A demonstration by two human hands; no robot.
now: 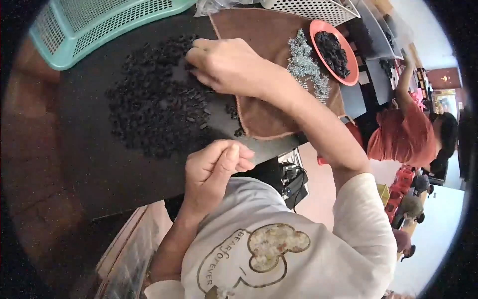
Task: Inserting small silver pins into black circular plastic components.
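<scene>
A wide heap of small black parts (159, 109) lies spread over the dark tabletop. My right hand (221, 65) is at the heap's far right edge, its fingers bent and drawn together over the parts. Whatever its fingertips hold, if anything, is hidden. Nearer my body, beside the near right side of the heap, my left hand (211, 167) is closed with the thumb laid over the curled fingers. Its contents, if any, cannot be seen. Under my right wrist lies a brown cloth (264, 109), with a scatter of small silvery metal pieces (306, 65) on its right part.
An orange-red plate (321, 30) of black pieces stands right of the cloth. At the far left is a green perforated basket (74, 56); a white perforated basket (316, 11) is at the back. A person in a red shirt (403, 132) works at the right, with others beyond.
</scene>
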